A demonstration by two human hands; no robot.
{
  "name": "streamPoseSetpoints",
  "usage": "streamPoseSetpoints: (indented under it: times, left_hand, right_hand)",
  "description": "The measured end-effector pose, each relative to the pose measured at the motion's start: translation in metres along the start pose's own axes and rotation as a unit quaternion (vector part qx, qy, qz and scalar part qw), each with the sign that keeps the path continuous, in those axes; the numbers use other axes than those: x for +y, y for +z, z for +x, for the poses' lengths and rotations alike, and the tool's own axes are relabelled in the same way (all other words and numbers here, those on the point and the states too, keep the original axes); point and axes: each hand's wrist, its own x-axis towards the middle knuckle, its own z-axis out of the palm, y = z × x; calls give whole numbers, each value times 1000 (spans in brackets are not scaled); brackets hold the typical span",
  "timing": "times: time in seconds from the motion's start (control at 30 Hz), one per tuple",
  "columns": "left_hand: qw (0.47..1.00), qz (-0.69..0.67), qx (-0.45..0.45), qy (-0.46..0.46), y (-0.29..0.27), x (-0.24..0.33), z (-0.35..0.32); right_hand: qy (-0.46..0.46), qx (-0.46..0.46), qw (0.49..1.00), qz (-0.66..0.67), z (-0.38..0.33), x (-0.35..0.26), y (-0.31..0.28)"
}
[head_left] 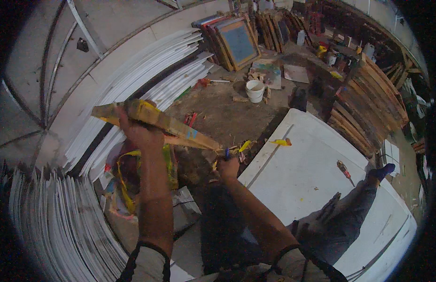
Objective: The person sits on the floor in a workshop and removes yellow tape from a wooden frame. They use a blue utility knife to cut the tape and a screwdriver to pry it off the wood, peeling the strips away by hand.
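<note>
My left hand [140, 134] grips a wooden frame [173, 126] that is raised and tilted, its near end up by the hand. Yellow strips and a light blue patch mark the wood. Closed near the frame's lower right corner is my right hand [228, 168], with a small blue tool [227, 152] sticking up from the fist; its kind is hard to make out. Torn yellow scraps [246, 145] lie beside that corner. Another yellow piece [281, 142] rests on the white board [293, 183], as does a screwdriver [344, 171] with a reddish handle.
Stacks of white sheets [53, 221] stand at the left. A white bucket [255, 90] sits on the floor ahead, with framed screens [236, 42] leaning behind it. Wooden frames [368, 103] are stacked at the right. My leg [340, 225] stretches across the white board.
</note>
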Motion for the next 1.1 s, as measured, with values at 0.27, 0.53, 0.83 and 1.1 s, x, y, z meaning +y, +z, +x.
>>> streamPoseSetpoints:
  times: [0.27,0.53,0.83,1.1]
  left_hand:
    - [999,-44,27,14,25,-30,13]
    - [989,97,-88,63,69,-20,-21]
    - [995,59,58,-48,170,-100,-90]
    - [947,243,-162,-130,183,-59,-125]
  right_hand:
    - [-35,-118,991,50,37,79,31]
    - [-258,4,955,147,-42,-79,-58]
    - [-279,86,952,94,-27,-63,-194]
    - [-319,208,924,-3,-35,-78,-372]
